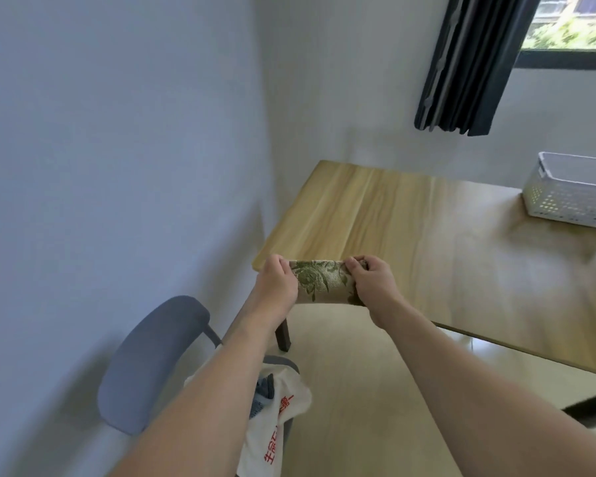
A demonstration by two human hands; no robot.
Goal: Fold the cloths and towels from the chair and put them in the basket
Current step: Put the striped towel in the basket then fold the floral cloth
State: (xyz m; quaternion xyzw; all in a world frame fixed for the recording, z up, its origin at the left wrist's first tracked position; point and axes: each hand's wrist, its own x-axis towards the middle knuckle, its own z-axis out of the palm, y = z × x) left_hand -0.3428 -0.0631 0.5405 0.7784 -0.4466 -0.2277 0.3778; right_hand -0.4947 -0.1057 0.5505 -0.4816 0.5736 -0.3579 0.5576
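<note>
Two bare forearms reach forward from the bottom edge, nearest the camera. Furthest left stands a chair (152, 363) with a blue-grey padded back, close to the wall. On its seat, partly hidden under the left forearm, lies a white towel (283, 418) with red print, hanging over the front edge, and a bit of blue cloth (264, 394) shows beside it. Above the chair, the left hand (277, 284) pinches the upper left corner of a floral cloth (324, 282), fingers curled round its edge. The cloth, beige with a green flower pattern, is held taut between both hands in the air, over the near left corner of the table (410, 228), and its lower part hangs free. The right hand (372, 280) grips the upper right corner in the same way, thumb and fingers closed on the fabric. Beyond the hands spreads the light wooden tabletop. At its far right side sits a white perforated basket (572, 194), well apart from the cloth. Above that, a dark curtain (472, 63) hangs beside a window (572, 25)
</note>
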